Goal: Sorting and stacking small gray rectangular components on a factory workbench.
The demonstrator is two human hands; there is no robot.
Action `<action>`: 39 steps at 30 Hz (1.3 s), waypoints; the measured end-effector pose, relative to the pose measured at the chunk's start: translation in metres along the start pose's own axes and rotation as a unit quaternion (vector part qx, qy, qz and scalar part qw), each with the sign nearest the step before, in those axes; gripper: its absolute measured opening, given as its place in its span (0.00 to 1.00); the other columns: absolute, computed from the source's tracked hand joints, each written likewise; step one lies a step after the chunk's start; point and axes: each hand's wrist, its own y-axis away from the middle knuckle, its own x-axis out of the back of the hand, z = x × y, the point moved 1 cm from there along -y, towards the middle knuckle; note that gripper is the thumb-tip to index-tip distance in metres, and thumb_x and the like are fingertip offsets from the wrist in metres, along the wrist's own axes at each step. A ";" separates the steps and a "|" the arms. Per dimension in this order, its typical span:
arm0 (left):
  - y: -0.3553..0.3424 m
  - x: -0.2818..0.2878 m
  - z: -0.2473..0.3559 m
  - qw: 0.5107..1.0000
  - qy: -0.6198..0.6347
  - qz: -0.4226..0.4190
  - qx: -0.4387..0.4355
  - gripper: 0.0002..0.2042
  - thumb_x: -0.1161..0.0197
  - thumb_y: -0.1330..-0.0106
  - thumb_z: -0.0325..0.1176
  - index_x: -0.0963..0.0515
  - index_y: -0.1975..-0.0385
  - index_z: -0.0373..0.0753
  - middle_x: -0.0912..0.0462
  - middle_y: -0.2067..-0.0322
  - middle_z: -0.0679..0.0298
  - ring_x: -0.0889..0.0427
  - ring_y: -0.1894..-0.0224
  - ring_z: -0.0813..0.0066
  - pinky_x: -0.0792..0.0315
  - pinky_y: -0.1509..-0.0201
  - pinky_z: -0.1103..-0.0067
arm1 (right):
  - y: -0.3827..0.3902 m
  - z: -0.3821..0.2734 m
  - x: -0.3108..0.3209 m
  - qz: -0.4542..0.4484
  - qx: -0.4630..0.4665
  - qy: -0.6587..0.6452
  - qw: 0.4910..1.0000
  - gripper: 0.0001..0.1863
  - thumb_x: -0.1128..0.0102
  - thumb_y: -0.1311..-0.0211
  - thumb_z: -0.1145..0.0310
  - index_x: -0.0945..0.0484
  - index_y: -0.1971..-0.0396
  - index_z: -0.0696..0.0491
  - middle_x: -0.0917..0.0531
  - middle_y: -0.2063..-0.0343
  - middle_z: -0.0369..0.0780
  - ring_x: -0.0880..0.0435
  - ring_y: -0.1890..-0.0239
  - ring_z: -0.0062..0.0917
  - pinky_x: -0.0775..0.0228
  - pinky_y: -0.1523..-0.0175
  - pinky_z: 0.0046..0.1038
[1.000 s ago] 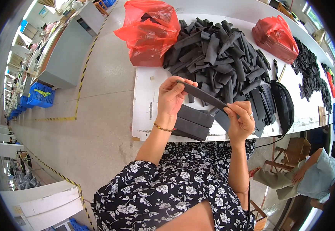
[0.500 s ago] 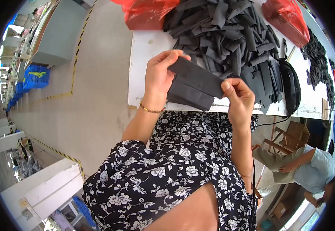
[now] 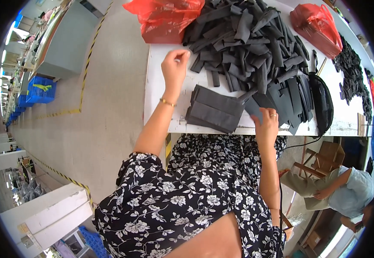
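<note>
A stack of flat black fabric pieces (image 3: 215, 111) lies near the table's front edge, between my two hands. My left hand (image 3: 176, 66) is raised beyond the stack's left side, thumb and fingers drawn together, with nothing visible in them. To the right of the stack, my right hand (image 3: 266, 127) is at the near end of a row of overlapping black pieces (image 3: 288, 101). Its thumb stands apart from the curled fingers, and the fingertips reach the closest piece. Behind both is a large heap of loose black fabric strips (image 3: 247, 47).
Red plastic bags stand at the back left (image 3: 165, 21) and back right (image 3: 318, 28) of the white table (image 3: 159, 94). A black mesh-like pouch (image 3: 322, 103) with a cord lies right of the row. Someone in a light blue top (image 3: 352, 189) sits at the right, near a wooden stool (image 3: 326, 157).
The black piece stretched between both hands has left them; the stack now lies uncovered. My left hand moved up and away, while my right hand went down to the row of pieces.
</note>
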 end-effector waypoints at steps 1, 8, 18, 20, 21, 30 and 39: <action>-0.021 -0.012 0.000 1.000 0.013 0.005 -0.013 0.06 0.32 0.40 0.31 0.17 0.69 0.36 0.18 0.71 0.61 0.20 0.72 0.72 0.28 0.66 0.77 | 0.002 0.011 -0.007 -0.065 0.011 0.051 0.997 0.22 0.30 0.50 0.63 0.23 0.55 0.56 0.24 0.58 0.42 0.25 0.55 0.38 0.32 0.55 0.36; -0.138 -0.096 0.012 0.985 0.023 0.049 -0.163 0.05 0.35 0.40 0.30 0.17 0.68 0.36 0.19 0.75 0.57 0.18 0.71 0.63 0.25 0.63 0.72 | 0.017 0.026 -0.040 -0.101 0.134 0.191 0.967 0.13 0.45 0.41 0.72 0.25 0.60 0.66 0.24 0.63 0.45 0.26 0.58 0.36 0.31 0.53 0.33; -0.150 -0.120 0.012 0.942 -0.244 -0.124 -0.195 0.05 0.33 0.47 0.32 0.16 0.79 0.39 0.16 0.73 0.55 0.17 0.71 0.58 0.23 0.63 0.67 | 0.016 0.036 -0.025 -0.084 0.120 0.006 0.989 0.06 0.45 0.49 0.78 0.23 0.70 0.57 0.25 0.68 0.44 0.25 0.59 0.40 0.30 0.52 0.37; -0.141 -0.099 0.018 0.975 -0.141 -0.127 -0.120 0.06 0.33 0.45 0.32 0.16 0.78 0.37 0.16 0.74 0.56 0.16 0.72 0.62 0.23 0.65 0.69 | 0.008 0.042 -0.011 -0.026 0.024 -0.116 0.993 0.05 0.41 0.50 0.81 0.22 0.72 0.57 0.22 0.70 0.44 0.22 0.65 0.42 0.27 0.59 0.38; -0.137 -0.085 0.022 0.990 -0.035 -0.126 -0.045 0.07 0.33 0.43 0.32 0.17 0.78 0.35 0.15 0.75 0.58 0.15 0.73 0.65 0.23 0.68 0.72 | -0.005 0.035 0.007 0.023 0.014 -0.156 0.987 0.05 0.42 0.49 0.83 0.21 0.73 0.58 0.20 0.68 0.44 0.19 0.65 0.41 0.26 0.60 0.37; -0.040 -0.058 0.054 0.794 0.470 -0.208 0.326 0.09 0.35 0.36 0.29 0.22 0.59 0.32 0.17 0.64 0.57 0.15 0.60 0.63 0.18 0.57 0.72 | -0.058 -0.030 0.054 0.043 -0.078 -0.383 0.920 0.18 0.31 0.42 0.68 0.32 0.60 0.58 0.27 0.68 0.38 0.29 0.64 0.23 0.33 0.57 0.24; 0.000 -0.069 0.063 0.639 0.568 -0.212 0.473 0.10 0.28 0.42 0.30 0.22 0.64 0.37 0.17 0.64 0.59 0.16 0.58 0.62 0.17 0.53 0.67 | -0.051 -0.055 0.064 0.062 0.075 -0.237 0.967 0.19 0.33 0.44 0.71 0.28 0.54 0.57 0.22 0.61 0.44 0.24 0.55 0.41 0.35 0.50 0.36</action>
